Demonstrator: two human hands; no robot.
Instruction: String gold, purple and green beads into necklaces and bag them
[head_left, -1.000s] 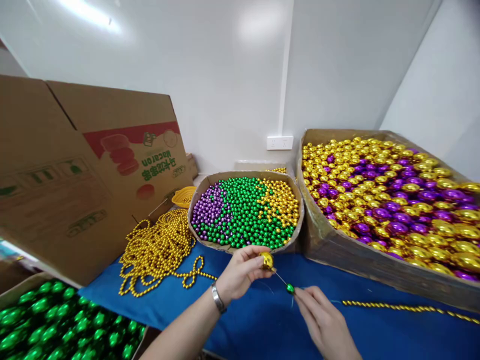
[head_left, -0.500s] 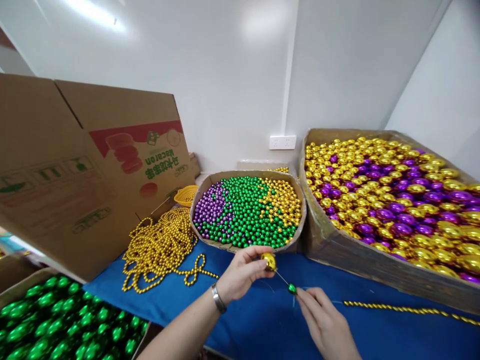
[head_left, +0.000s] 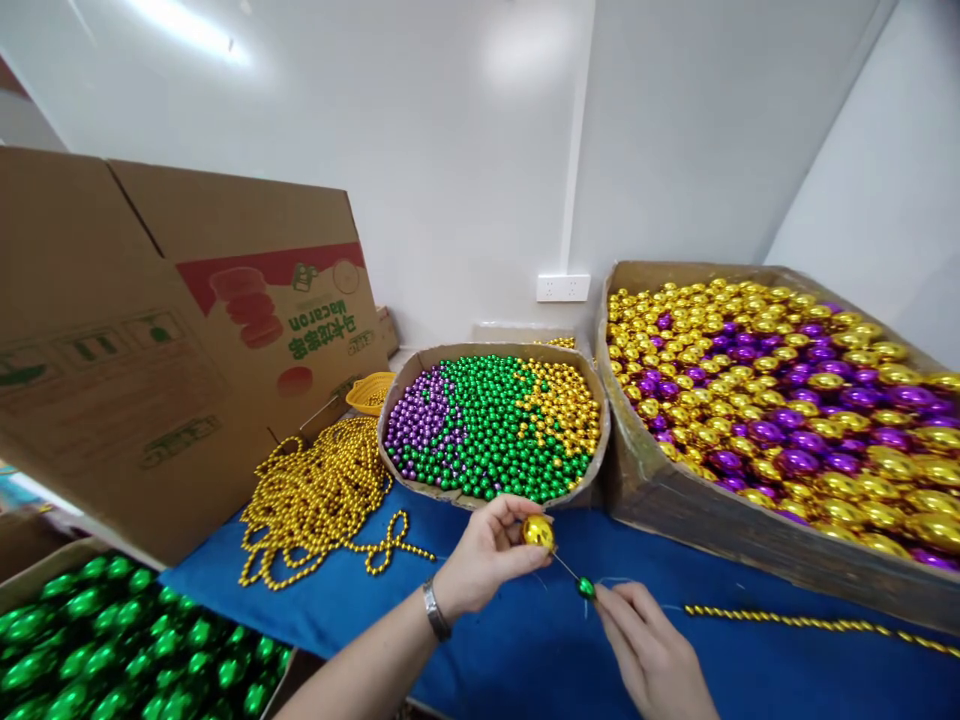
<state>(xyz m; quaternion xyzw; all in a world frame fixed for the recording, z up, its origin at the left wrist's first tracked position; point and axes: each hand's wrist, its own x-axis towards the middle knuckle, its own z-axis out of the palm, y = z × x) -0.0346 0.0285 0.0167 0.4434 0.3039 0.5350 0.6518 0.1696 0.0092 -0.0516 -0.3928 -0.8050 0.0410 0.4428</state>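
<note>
Between the thumb and fingers of my left hand (head_left: 484, 555) is a large shiny gold bead (head_left: 538, 534). A thin needle (head_left: 565, 567) sticks out of it toward the lower right. A small green bead (head_left: 586, 588) sits on the needle, right at the tips of my right hand (head_left: 652, 640). Those fingers are pinched around the needle's rear end, which they mostly cover. Fine pale thread shows near them. To the right, a string of small gold beads (head_left: 795, 620) lies on the blue cloth (head_left: 510, 660).
Ahead stands a box (head_left: 442, 497) of small purple, green and gold beads. A bigger carton (head_left: 675, 510) of gold and purple beads is at right. Gold bead strands (head_left: 322, 500), a yellow basket (head_left: 367, 400), a cardboard box (head_left: 172, 400) and large green beads (head_left: 120, 640) are at left.
Almost nothing differs. The large gold bead has turned slightly in my left hand, and both hands sit marginally lower in the picture.
</note>
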